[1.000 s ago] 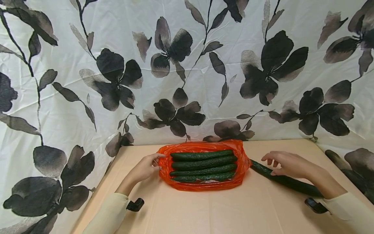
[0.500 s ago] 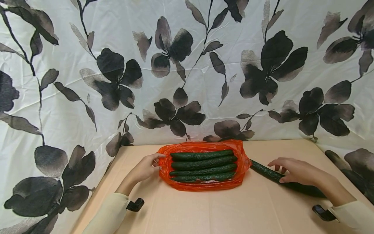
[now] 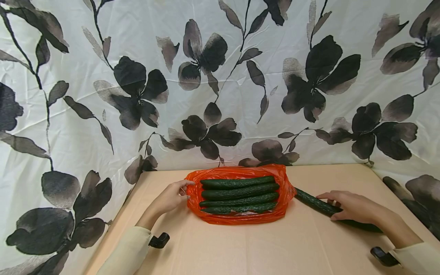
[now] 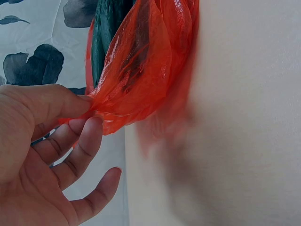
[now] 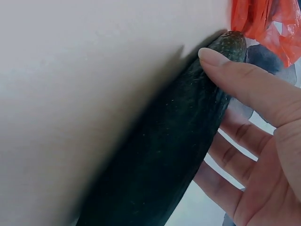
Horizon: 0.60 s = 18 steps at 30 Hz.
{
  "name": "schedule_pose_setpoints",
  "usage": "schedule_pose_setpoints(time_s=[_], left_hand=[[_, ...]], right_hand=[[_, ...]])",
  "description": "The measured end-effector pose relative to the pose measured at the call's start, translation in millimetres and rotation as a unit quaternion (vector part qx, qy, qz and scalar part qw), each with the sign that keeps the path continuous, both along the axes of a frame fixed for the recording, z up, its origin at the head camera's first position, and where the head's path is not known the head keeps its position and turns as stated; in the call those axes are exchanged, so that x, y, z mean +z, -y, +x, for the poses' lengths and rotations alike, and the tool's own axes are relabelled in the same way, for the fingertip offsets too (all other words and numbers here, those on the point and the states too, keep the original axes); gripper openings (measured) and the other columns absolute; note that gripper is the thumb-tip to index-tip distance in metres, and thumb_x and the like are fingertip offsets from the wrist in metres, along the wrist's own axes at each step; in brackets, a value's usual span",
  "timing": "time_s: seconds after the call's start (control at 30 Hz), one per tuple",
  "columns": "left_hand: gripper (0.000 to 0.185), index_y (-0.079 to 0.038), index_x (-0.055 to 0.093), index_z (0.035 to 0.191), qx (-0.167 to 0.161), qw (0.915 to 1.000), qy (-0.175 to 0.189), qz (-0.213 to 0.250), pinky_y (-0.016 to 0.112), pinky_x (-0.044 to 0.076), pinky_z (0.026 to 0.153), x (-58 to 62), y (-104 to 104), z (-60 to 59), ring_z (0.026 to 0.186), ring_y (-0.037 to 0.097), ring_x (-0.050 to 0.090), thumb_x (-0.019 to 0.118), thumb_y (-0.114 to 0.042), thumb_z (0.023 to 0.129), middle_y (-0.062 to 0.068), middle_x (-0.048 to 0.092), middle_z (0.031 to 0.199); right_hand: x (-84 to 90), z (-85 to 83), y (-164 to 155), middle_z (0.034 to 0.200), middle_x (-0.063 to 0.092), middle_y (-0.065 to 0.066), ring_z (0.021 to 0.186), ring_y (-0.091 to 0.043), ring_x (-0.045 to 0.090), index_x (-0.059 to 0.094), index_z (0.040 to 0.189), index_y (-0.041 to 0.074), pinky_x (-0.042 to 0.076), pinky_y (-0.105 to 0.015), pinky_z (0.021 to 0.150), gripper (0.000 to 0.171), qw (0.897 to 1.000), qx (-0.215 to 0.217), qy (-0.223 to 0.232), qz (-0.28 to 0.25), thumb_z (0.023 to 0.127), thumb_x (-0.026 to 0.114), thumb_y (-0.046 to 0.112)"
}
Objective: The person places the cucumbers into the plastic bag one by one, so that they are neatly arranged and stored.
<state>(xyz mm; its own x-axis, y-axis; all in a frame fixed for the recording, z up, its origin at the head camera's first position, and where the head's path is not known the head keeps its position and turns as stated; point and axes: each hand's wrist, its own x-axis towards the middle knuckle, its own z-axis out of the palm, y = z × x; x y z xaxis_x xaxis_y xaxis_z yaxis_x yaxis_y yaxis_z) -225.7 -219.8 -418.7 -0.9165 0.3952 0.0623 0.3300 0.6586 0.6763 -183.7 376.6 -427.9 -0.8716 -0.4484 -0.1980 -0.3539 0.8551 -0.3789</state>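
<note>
A red plastic bag (image 3: 286,198) lies on the table, its open mouth facing up with several dark green cucumbers (image 3: 240,192) side by side in it. My left hand (image 3: 172,196) pinches the bag's left edge between thumb and forefinger, as the left wrist view confirms on the thin film (image 4: 141,80). To the bag's right, a loose cucumber (image 3: 311,199) lies slantwise on the table, its far end close to the bag. My right hand (image 3: 359,208) grips this cucumber, thumb (image 5: 254,82) on the near side and fingers on the other; the fingertips are partly hidden behind it.
The beige tabletop (image 3: 247,252) extends in front of the bag. A white cloth with dark flowers (image 3: 220,84) hangs behind the table and along its sides. Dark camera mounts (image 3: 159,240) sit at both wrists.
My right hand has moved right and toward me along the loose cucumber, lowered, and taken hold of it. The left hand and the bag have stayed in place.
</note>
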Motion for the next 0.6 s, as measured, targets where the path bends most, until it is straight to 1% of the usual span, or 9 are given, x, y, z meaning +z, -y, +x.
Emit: schedule_pose_setpoints(time_s=[0.07, 0.13, 0.3, 0.4, 0.53, 0.6], left_hand=[[0.046, 0.001, 0.064, 0.13, -0.002, 1.0, 0.0, 0.002, 0.026, 0.046, 0.069, 0.5, 0.1, 0.5, 0.078, 0.019, 0.055, 0.065, 0.01, 0.085, 0.009, 0.062, 0.088], [0.046, 0.001, 0.064, 0.13, -0.003, 1.0, 0.0, 0.004, 0.026, 0.046, 0.069, 0.9, 0.2, 1.0, 0.078, 0.018, 0.055, 0.065, 0.01, 0.085, 0.009, 0.062, 0.088], [0.045, 0.0, 0.064, 0.13, 0.002, 1.0, 0.0, -0.002, 0.025, 0.047, 0.07, 1.0, 0.1, 1.2, 0.078, 0.016, 0.056, 0.065, 0.008, 0.086, 0.003, 0.062, 0.086], [0.044, 0.0, 0.064, 0.13, 0.004, 1.0, 0.001, -0.007, 0.026, 0.047, 0.07, 1.9, -0.5, 1.7, 0.078, 0.016, 0.055, 0.066, 0.008, 0.087, 0.002, 0.061, 0.086], [0.044, -0.001, 0.065, 0.13, 0.006, 0.9999, 0.003, -0.007, 0.026, 0.047, 0.07, 2.7, -0.6, 1.8, 0.078, 0.016, 0.055, 0.066, 0.008, 0.087, 0.003, 0.061, 0.087], [0.044, 0.0, 0.064, 0.13, 0.006, 1.0, 0.003, -0.005, 0.026, 0.047, 0.07, 3.0, -0.4, 1.5, 0.078, 0.017, 0.055, 0.066, 0.008, 0.086, 0.004, 0.061, 0.087]], right_hand=[[-0.8, 0.5, -0.6, 0.111, 0.066, -0.004, 0.096, -0.022, 0.066, 0.057, 0.142, 0.013, 0.055, -0.049, 0.08, 0.073, 1.0, -0.004, 0.002, 0.002, 0.077, 0.087, 0.029], [-1.7, 0.7, -0.9, 0.109, 0.065, -0.002, 0.094, -0.019, 0.063, 0.057, 0.142, 0.014, 0.054, -0.046, 0.078, 0.072, 1.0, -0.005, -0.001, 0.01, 0.078, 0.087, 0.029], [-3.0, 1.9, 0.4, 0.104, 0.063, 0.001, 0.088, -0.015, 0.054, 0.058, 0.141, 0.017, 0.048, -0.039, 0.072, 0.069, 0.999, -0.008, -0.013, 0.03, 0.078, 0.084, 0.023], [-2.4, 2.3, 1.6, 0.107, 0.064, -0.001, 0.09, -0.016, 0.056, 0.059, 0.139, 0.018, 0.049, -0.042, 0.074, 0.067, 0.999, -0.018, -0.013, 0.038, 0.076, 0.082, 0.022], [-0.8, 0.9, 2.1, 0.113, 0.067, -0.005, 0.096, -0.021, 0.061, 0.06, 0.138, 0.018, 0.051, -0.051, 0.078, 0.067, 0.999, -0.024, -0.008, 0.042, 0.075, 0.082, 0.023], [0.3, -0.1, 1.8, 0.114, 0.067, -0.005, 0.097, -0.022, 0.062, 0.06, 0.138, 0.018, 0.051, -0.052, 0.079, 0.066, 0.999, -0.022, -0.008, 0.043, 0.076, 0.082, 0.024]])
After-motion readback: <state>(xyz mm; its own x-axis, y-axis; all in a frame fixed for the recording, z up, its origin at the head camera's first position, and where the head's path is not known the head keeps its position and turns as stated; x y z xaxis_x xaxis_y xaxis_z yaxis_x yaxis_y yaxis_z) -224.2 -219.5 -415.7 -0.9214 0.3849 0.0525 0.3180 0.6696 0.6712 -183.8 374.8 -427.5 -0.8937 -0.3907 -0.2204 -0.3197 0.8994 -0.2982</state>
